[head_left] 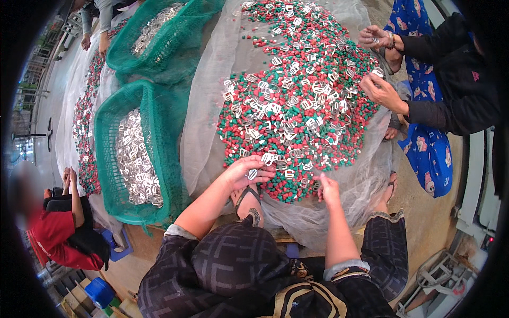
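While a handful of silver buckles [269,159] rests at the near edge of a wide spread of small red and green pieces [286,192], a worker bends over the heap with both bare hands at its rim. The left hand [241,170] is turned palm upward, its fingers curled around the metal, one buckle lying lower against the fingers and others pinched near the tips. The right hand [330,192] hangs just beside the pile, fingers bent inward — whether anything sits between them cannot be told from this angle.

The step in hand appears to be picking, with loose buckles being gathered from among the coloured pieces. More of the same lie scattered across the heap, thickest toward its middle, so the next move seems to call for a light fingertip pinch by the right hand, lifting one buckle free without dragging up its neighbours, while the left keeps a secure hold on its share.

Around the heap spreads a pale mesh sheet [204,132]. To the left stands a green basket [108,175] with buckles piled inside, a second green basket [119,53] beyond it. Across to the right, a co-worker in blue patterned trousers [435,164] reaches over the far edge — a co-worker's hand [383,94] holding up a pale piece.
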Motion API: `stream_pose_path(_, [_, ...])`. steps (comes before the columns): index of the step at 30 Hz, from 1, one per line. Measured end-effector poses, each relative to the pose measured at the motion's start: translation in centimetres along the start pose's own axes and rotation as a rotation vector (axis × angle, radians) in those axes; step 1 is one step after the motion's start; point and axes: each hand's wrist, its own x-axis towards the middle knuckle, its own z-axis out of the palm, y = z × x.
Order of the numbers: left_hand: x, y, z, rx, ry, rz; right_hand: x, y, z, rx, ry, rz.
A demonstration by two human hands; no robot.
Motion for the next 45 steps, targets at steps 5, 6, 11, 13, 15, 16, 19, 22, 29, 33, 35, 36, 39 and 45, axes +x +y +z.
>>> stream_pose_path(5, [-0.2,0.2,0.3,0.148,0.057,0.043,-1.6,-5.2,-1.5,0.75,-0.283,0.314])
stream_pose_path(6, [0.0,0.1,0.4,0.186,0.044,0.07,-2.0,-6.2,-1.3,0.828,-0.294,0.337])
stream_pose_path(11, [0.7,0.3,0.1,0.193,-0.066,0.427,-0.7,-4.0,-1.5,0.711,-0.315,0.278])
stream_pose_path(13, [0.0,1.2,1.2,0.093,-0.026,0.527,0.2,-2.5,-2.0,0.522,-0.209,0.228])
stream_pose_path(15, [-0.2,2.0,0.9,0.095,0.015,0.568,-0.4,-3.7,-1.9,0.33,-0.08,0.215])
stream_pose_path(16, [-0.2,2.3,0.3,0.103,0.037,0.574,-0.5,-3.5,-1.5,0.128,-0.082,0.078])
stream_pose_path(19, [0.5,2.5,-1.1,0.083,0.001,0.545,-1.0,-2.4,-0.7,-0.533,-0.07,-0.143])
stream_pose_path(22, [0.0,2.4,0.2,0.246,0.057,0.44,-2.5,-3.1,0.4,-0.79,0.108,-0.206])
stream_pose_path(29, [2.1,-0.9,3.2,1.323,0.229,0.542,-2.1,-0.9,-0.2,-0.728,0.114,-0.065])
stream_pose_path(33, [2.7,-2.0,3.9,1.702,0.38,0.93,-2.3,-0.2,-0.2,-0.672,0.122,-0.065])
stream_pose_path(35, [3.2,-2.3,2.7,1.773,0.373,0.931,-2.7,0.0,-0.1,-0.647,0.145,-0.1])
stream_pose_path(36, [3.0,-2.2,2.7,1.806,0.369,0.928,-3.1,-0.1,-0.1,-0.641,0.154,-0.113])
stream_pose_path(39, [1.4,-1.2,2.7,1.514,0.334,0.705,-3.0,1.1,-0.3,-0.662,0.13,-0.109])
stream_pose_path(45, [1.4,0.0,2.3,1.615,0.494,0.715,-2.7,0.9,-0.7,-0.623,0.085,-0.034])
